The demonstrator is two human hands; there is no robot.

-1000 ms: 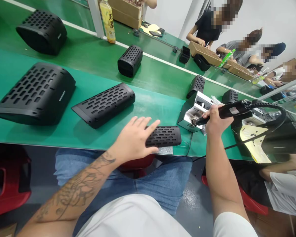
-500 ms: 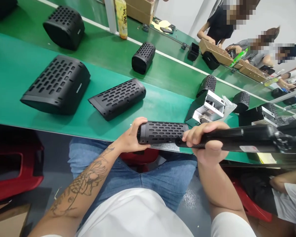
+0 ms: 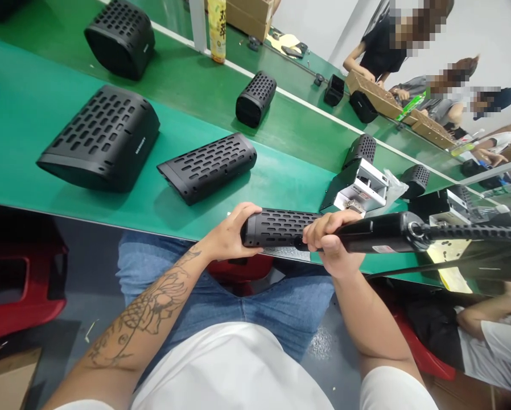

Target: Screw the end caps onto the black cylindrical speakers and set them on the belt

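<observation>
At centre, the left hand (image 3: 229, 238) grips a slotted casing (image 3: 279, 226), its right end hidden behind the right hand (image 3: 336, 246), which clasps a black tool (image 3: 381, 233).

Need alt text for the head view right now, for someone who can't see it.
The left hand grips one end of a slotted black case while the right hand holds a corded black tool at its other end. More cases stand along the green bench, with co-workers beyond.

Factory assembly workshop. Similar black slotted housings (image 3: 104, 139) line a long green tabletop (image 3: 196, 114). Beyond, people (image 3: 381, 51) work in a row, apparently over cardboard trays (image 3: 377, 97).
</observation>
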